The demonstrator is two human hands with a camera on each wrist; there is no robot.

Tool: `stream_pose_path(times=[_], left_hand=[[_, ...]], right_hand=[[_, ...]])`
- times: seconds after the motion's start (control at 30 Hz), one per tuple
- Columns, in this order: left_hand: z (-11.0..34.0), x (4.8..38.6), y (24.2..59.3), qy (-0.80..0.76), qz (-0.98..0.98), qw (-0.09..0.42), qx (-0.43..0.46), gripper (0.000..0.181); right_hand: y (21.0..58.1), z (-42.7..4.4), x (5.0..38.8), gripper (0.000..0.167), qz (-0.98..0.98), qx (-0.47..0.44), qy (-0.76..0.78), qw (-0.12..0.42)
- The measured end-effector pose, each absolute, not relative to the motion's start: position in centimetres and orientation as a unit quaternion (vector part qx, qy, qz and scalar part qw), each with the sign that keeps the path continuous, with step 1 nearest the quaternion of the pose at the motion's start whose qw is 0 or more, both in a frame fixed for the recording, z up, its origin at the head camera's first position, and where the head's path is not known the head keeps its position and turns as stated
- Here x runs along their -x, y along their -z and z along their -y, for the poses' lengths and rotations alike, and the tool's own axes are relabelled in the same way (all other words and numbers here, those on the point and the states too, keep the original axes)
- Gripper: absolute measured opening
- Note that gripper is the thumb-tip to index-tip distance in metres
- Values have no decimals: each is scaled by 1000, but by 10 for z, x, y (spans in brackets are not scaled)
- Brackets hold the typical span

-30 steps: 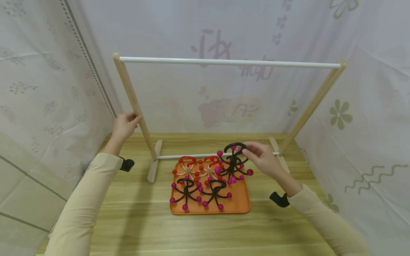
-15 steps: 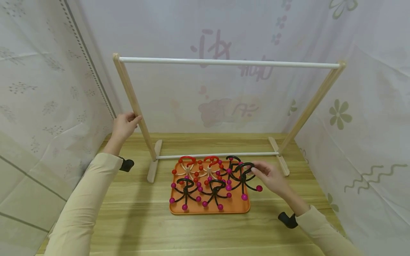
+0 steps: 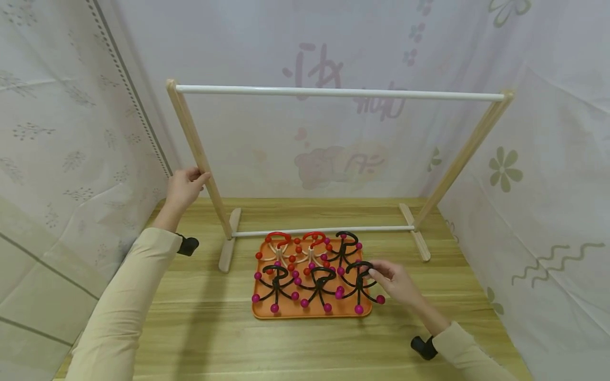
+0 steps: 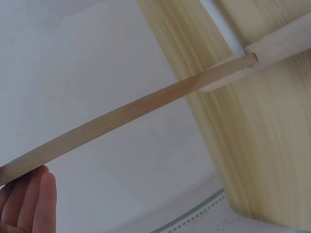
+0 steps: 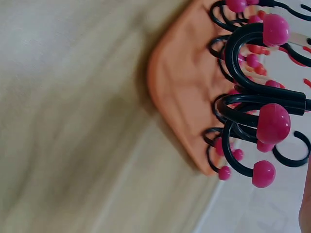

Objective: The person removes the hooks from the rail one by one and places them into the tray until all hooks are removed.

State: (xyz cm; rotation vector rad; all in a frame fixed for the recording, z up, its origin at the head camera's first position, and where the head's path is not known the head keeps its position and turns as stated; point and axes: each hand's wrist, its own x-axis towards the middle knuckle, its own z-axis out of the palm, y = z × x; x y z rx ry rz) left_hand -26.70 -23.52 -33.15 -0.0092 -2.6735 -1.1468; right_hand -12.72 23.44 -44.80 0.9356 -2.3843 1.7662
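Observation:
My left hand [image 3: 185,188] pinches the left wooden post [image 3: 193,129] of a rack; in the left wrist view its fingertips [image 4: 47,184] lie against the post. My right hand [image 3: 395,280] pinches the curved top of a black multi-prong hanging hook [image 3: 359,283] with pink ball tips. That hook stands upright over the front right corner of an orange tray [image 3: 295,315]; whether it touches the tray, I cannot tell. Other black hooks [image 3: 320,286] and two with red tops and pale prongs [image 3: 278,254] sit on the tray. The right wrist view shows the held hook's prongs [image 5: 243,58] up close.
A white top bar [image 3: 333,92] joins the rack's two posts, and a lower white bar [image 3: 381,229] runs behind the tray. The right post [image 3: 464,159] stands on a wooden foot [image 3: 414,233]. Printed curtains [image 3: 548,132] surround the wooden table [image 3: 229,338].
My right hand has carried the black hook from the back right of the tray forward and down to the front right corner. My left hand stays on the post.

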Motion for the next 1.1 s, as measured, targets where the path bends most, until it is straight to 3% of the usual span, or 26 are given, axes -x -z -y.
stream_pose_path(times=[0.47,0.7,1.1], left_hand=[[236,268,332,383,916,119,7,44],[236,266,329,389,914,113,7,45],[236,267,331,393,913,108,2,45]], right_hand=[[473,-228,124,19,805,-222,-549,-35],[503,-236,138,26,805,-188,-562,-41],[483,-227,137,19,800,-185,-570,-21]])
